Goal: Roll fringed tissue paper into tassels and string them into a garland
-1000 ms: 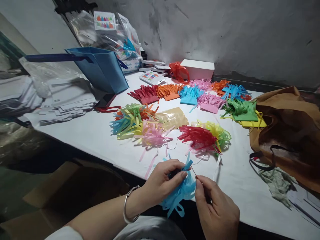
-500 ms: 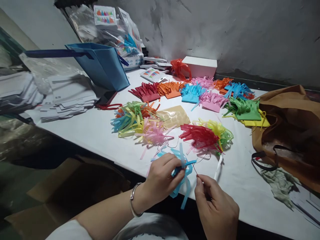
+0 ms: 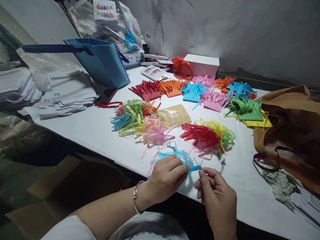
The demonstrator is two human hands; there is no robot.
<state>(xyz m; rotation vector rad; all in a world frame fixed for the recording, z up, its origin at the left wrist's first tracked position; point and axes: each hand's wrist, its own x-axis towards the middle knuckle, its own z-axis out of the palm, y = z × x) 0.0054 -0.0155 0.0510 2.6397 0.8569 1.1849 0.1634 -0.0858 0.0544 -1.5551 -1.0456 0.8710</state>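
L grip (image 3: 165,176) on 1 blue tassel (image 3: 186,158), R grip (image 3: 218,196) @ its tip (image 3: 197,168).

On the table (image 3: 100,131), papers (image 3: 68,87) lie left, a bag (image 3: 295,123) right, tassels (image 3: 200,136) between, a box (image 3: 202,66) behind the tassels.

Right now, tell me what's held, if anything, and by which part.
The left hand grips the blue tassel by its strips, near the narrow end; the right hand is at that end's tip, its hold unclear.
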